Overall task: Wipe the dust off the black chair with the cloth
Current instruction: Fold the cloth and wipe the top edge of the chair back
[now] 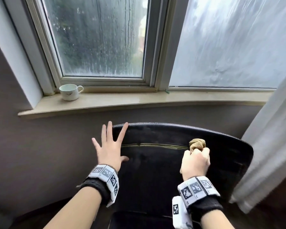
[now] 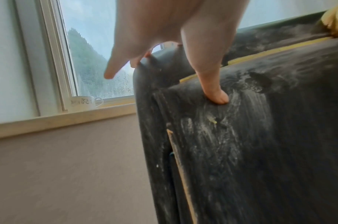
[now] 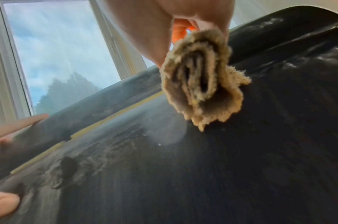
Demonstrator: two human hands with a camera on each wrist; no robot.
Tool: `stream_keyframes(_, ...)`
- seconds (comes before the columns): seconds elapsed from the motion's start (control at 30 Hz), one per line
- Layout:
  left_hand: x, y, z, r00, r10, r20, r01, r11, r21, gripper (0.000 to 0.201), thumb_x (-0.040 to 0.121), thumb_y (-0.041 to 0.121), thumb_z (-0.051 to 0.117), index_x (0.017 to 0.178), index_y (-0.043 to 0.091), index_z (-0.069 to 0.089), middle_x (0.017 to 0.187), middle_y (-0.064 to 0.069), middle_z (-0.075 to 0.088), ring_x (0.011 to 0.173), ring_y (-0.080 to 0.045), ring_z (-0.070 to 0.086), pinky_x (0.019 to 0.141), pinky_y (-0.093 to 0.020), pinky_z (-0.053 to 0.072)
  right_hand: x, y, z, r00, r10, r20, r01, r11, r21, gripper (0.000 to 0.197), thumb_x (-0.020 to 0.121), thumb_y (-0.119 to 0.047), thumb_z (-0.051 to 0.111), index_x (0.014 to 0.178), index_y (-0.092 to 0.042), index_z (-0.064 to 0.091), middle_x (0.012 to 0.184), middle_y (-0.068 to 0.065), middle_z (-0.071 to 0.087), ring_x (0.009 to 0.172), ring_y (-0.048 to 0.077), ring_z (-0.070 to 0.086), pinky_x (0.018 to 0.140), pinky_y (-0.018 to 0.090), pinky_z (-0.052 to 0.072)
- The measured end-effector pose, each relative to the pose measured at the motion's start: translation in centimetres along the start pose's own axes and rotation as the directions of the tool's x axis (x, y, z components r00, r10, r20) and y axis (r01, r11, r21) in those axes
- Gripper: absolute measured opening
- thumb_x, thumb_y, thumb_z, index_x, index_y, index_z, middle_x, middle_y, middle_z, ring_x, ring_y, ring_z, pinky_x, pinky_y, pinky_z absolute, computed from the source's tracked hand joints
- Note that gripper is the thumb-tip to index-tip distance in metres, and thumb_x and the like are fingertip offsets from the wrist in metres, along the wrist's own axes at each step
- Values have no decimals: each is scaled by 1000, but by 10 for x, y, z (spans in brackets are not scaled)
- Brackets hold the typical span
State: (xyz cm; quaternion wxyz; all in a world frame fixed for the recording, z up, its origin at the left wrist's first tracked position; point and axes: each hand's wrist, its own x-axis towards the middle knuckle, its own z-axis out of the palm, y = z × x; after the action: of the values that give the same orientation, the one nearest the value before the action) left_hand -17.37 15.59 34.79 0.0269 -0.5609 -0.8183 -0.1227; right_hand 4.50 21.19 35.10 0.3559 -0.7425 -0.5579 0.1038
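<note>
Cup (image 1: 69,92) on windowsill (image 1: 139,100), curtain (image 1: 267,154) beside black chair (image 1: 155,171), left hand (image 1: 109,149) splayed on it, right hand (image 1: 195,161) clutching cloth (image 1: 197,143)

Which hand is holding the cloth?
The right hand: it grips the bunched tan cloth over the chair, while the left hand is spread flat, thumb pressing the chair's left edge.

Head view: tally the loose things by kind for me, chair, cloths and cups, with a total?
Black padded leather chair, dusty, left hand spread on it: 1
Tan bunched terry cloth, gripped by the right hand: 1
White ceramic cup with handle, on the windowsill: 1
Total: 3
</note>
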Motion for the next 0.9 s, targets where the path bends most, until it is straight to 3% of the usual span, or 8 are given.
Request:
stream_keyframes(0.13,8,5,7,1000,2,-24,-4,997,-82,122,71,26,79,138,45,-21,154,-13,-6,143,-34,-6,112,-51,25,-19,-28,18,991,-119,69,119,993,4,20,81,-4,52,83,12,65,102,24,54,94,40,54,83,39,44)
stream_keyframes(0.27,11,3,14,998,9,-63,-13,997,-74,120,72,25,78,138,45,-21,152,-13,-1,142,-31,-1,112,-45,27,-41,-56,30,862,-444,244,419,895,151,20,80,-10,56,76,5,69,89,17,59,81,33,59,72,31,44)
stream_keyframes(0.33,7,-1,15,996,31,-88,-38,996,-81,122,69,31,79,138,47,-19,150,-11,2,142,-27,2,111,-41,31,-32,-54,14,895,-380,235,350,923,162,18,81,-12,59,81,0,71,91,15,61,84,30,59,73,29,42)
stream_keyframes(0.43,6,-3,13,993,44,-108,-51,997,-63,124,63,43,80,138,49,-19,147,-7,5,141,-21,8,107,-33,37,-19,-28,-19,986,-154,-71,164,972,170,26,76,-17,59,78,6,70,88,25,62,82,40,60,75,38,46)
stream_keyframes(0.5,6,-1,13,992,50,-113,-55,998,-44,125,62,47,79,136,49,-21,147,-8,8,140,-21,11,105,-30,38,-22,-12,-26,988,-2,-154,33,979,203,38,71,-22,50,79,11,67,90,30,60,82,44,60,76,41,47)
stream_keyframes(0.57,6,0,13,993,45,-113,-51,998,-48,124,62,47,78,135,48,-22,148,-8,8,140,-22,11,104,-29,37,-29,-13,-10,990,22,-140,8,977,214,32,72,-16,50,76,11,66,92,30,59,81,45,60,75,43,48)
stream_keyframes(0.77,8,-2,15,996,23,-82,-30,996,-84,120,70,35,77,139,48,-20,152,-8,3,143,-25,2,112,-35,30,-53,-57,53,944,-322,66,312,941,131,19,64,-6,52,57,9,61,75,23,59,66,39,60,61,37,53)
stream_keyframes(0.9,13,0,20,990,0,-141,-17,993,-119,116,76,14,72,138,48,-20,152,-10,9,143,-28,8,109,-39,35,-70,-74,69,783,-591,191,593,803,57,9,57,-6,59,59,0,65,75,12,64,68,27,63,63,25,48)
